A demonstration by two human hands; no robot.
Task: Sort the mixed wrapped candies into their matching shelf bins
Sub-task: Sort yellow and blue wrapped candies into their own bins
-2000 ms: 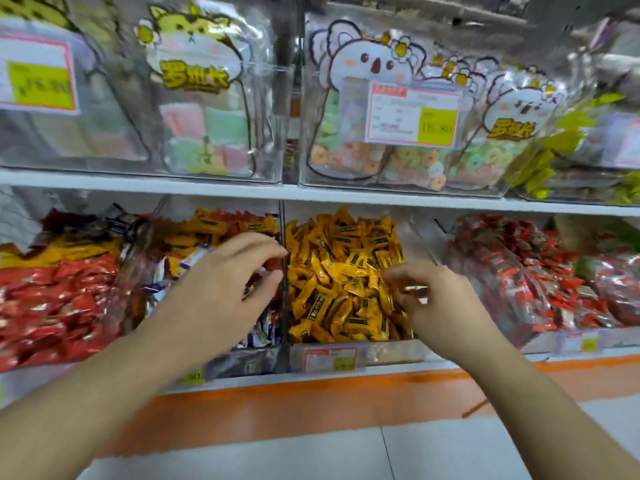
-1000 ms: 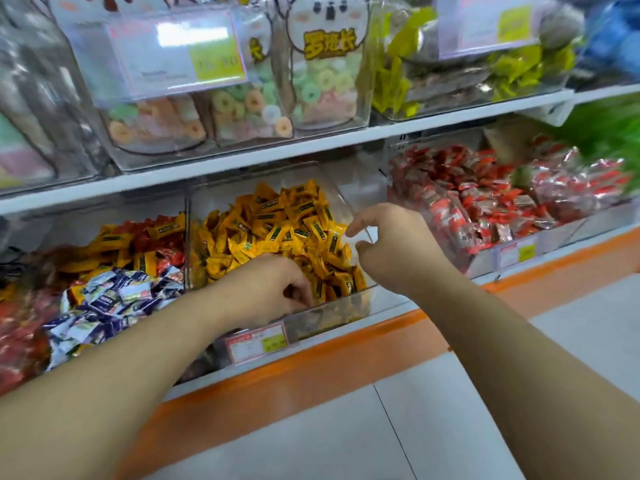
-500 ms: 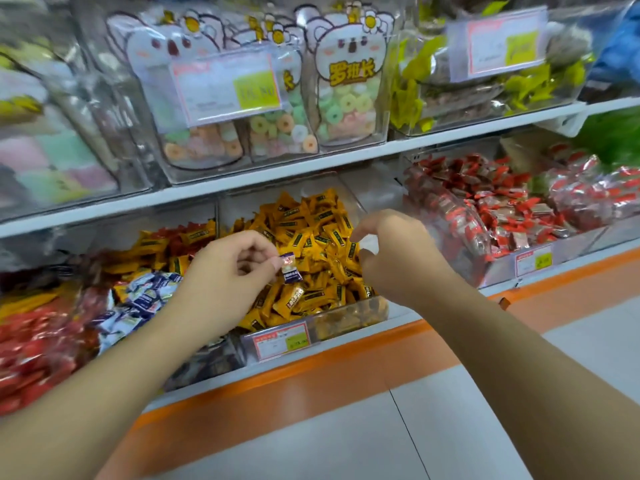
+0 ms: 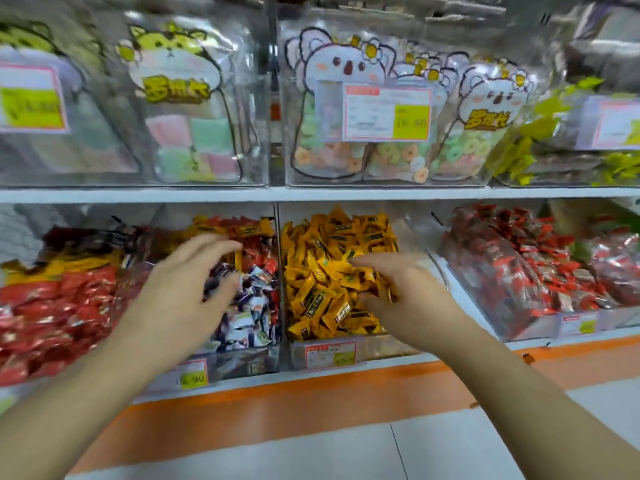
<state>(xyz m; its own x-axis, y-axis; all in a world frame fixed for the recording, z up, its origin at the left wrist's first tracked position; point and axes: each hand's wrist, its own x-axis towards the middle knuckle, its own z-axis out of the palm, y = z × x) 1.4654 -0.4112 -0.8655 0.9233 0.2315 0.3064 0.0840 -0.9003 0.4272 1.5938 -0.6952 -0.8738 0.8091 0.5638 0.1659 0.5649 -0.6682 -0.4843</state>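
Note:
My left hand hovers blurred over the bin of blue-and-white wrapped candies, fingers spread and holding nothing that I can see. Orange and red candies lie mixed at the back of that same bin. My right hand reaches into the neighbouring bin of yellow wrapped candies. Its fingers stretch out over the pile and its thumb lies lower among the wrappers.
Red candies fill the far left bin and a right bin. A white shelf board runs just above the bins, carrying clear boxes of bagged ring sweets and marshmallows. Price labels front the bins; an orange plinth lies below.
My left hand pinched a small blue-and-white candy over the yellow bin; it has swung left over the blue-and-white bin and opened. My right hand dropped onto the yellow candies.

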